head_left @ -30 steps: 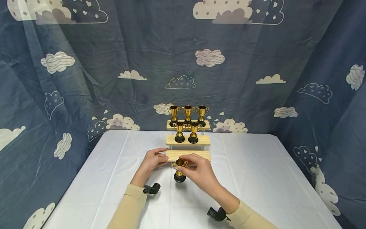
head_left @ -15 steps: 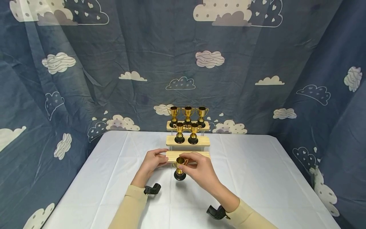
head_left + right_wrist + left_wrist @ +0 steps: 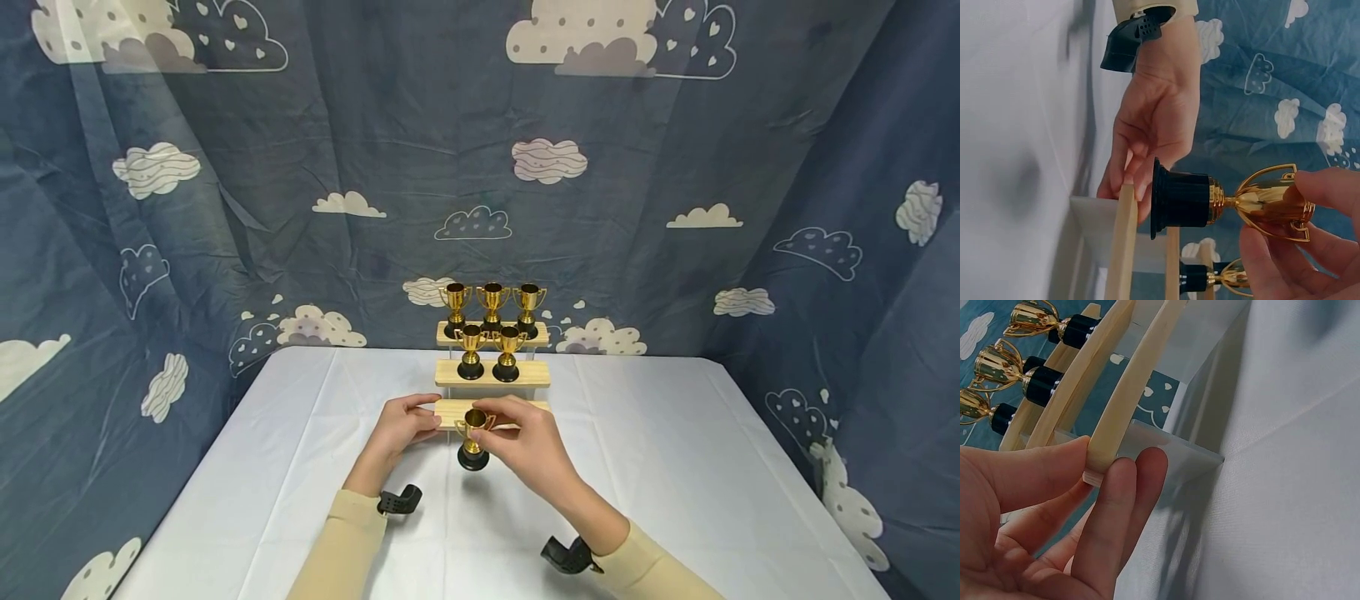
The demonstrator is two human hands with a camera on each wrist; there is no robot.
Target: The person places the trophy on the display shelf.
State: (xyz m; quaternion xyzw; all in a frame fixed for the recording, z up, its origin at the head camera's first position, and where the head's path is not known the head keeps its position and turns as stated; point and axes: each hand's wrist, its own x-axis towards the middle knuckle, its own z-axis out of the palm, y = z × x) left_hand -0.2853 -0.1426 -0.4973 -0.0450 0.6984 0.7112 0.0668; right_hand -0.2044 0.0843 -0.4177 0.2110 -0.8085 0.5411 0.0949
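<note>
A small gold trophy point(image 3: 474, 433) with a black base is pinched at its cup by my right hand point(image 3: 525, 437). In the right wrist view the trophy point(image 3: 1260, 201) has its base off the lowest shelf, in front of it. My left hand point(image 3: 401, 429) pinches the left end of that lowest wooden shelf point(image 3: 450, 411); in the left wrist view, thumb and fingers meet around the shelf end point(image 3: 1110, 434). Two trophies stand on the middle shelf point(image 3: 536, 373), and three on the top shelf point(image 3: 540, 336), all upright.
Clear side panels point(image 3: 1172, 444) hold up the three-step stand on a white-covered table point(image 3: 645, 467). Behind and beside it hangs a dark blue curtain point(image 3: 420, 125) with cloud prints. Black wrist mounts point(image 3: 567, 557) sit on both wrists.
My right hand has raised the trophy slightly toward the lowest shelf. My left hand keeps its hold on the shelf end. The head view has tilted up a little.
</note>
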